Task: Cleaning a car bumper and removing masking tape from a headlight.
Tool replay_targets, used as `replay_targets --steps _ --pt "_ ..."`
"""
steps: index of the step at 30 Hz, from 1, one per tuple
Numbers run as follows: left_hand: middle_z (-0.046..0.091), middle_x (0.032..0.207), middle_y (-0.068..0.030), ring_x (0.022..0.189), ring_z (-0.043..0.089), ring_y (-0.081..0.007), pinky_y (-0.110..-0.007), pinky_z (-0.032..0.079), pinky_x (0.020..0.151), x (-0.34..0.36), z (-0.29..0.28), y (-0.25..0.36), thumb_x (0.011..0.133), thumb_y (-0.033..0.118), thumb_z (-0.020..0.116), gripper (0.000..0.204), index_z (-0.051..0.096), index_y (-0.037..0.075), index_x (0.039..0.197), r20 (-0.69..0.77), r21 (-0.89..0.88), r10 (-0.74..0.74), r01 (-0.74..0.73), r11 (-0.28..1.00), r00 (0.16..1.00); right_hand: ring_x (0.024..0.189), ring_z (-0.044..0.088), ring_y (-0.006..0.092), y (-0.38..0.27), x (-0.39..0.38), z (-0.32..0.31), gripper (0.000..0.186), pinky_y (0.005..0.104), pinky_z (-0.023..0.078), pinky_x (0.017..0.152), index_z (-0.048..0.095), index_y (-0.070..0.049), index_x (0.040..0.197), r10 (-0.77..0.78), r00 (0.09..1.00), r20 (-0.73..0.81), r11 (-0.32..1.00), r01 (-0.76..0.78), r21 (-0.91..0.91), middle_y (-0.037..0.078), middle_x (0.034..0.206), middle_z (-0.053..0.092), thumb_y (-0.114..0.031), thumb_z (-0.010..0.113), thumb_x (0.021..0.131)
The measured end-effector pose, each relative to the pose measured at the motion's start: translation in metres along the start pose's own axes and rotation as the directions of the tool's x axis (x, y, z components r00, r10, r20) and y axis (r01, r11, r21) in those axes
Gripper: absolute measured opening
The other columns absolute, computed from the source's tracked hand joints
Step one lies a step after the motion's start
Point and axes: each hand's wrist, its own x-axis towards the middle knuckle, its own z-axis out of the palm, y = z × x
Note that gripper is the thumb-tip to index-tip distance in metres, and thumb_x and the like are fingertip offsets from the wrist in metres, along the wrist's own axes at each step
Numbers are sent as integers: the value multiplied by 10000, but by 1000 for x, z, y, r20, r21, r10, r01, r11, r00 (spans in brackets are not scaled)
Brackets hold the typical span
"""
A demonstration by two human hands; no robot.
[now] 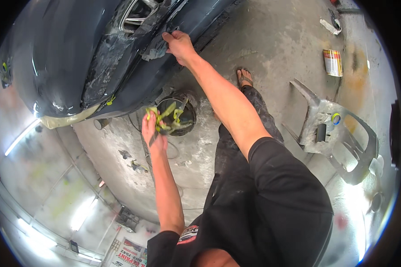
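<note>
My left hand (153, 132) is closed around a crumpled bunch of yellow-green masking tape (165, 119), held over a dark round bucket (192, 115) on the floor. Up and to the right, my right hand (180, 46) is pinched at the side of a dark car body (58, 58). Grey, wrinkled masking film (155, 51) hangs from its fingertips against the car. More film clings around a wheel (138, 15) beyond the hand. A small piece of yellow-green tape (111, 100) sticks to the car's lower edge.
A grey bumper (316, 115) lies to the right, with a tape roll (336, 119) on it. Past it is a can (333, 62). A hose or cord (148, 153) runs beside the bucket, near scraps (138, 166). A small can (101, 123) stands under the car's edge.
</note>
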Motion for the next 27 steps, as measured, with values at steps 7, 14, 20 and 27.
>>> replay_targets --steps 7,14,20,27 --pt "608 1184 -103 1073 593 -234 -376 492 945 145 77 12 963 191 605 406 501 -5 1304 124 -62 133 -126 990 983 820 706 217 -3 -4 -24 164 372 582 735 565 -5 997 135 990 29 913 -136 384 114 878 691 -159 513 1012" --pt "615 1180 -137 1128 586 -308 -545 464 1013 173 110 5 977 136 528 267 540 27 1220 70 -318 -18 39 947 997 787 679 153 3 -2 -55 227 307 532 643 596 12 966 125 985 116 987 -112 -114 100 848 683 -212 569 991" --pt "587 1245 -134 1150 575 -274 -456 482 991 127 161 -12 1013 231 519 399 473 25 1351 230 -64 -57 74 995 972 898 630 445 -28 -22 -67 217 519 495 805 620 57 968 -221 962 161 707 272 -653 282 950 630 -134 563 883" --pt "606 1168 -114 1071 611 -204 -311 534 858 112 189 -39 1018 279 532 365 526 9 1263 231 33 -75 70 997 970 1028 623 426 -45 -34 -101 230 470 511 851 627 77 1037 -80 916 394 872 256 -418 270 1052 646 -69 557 874"
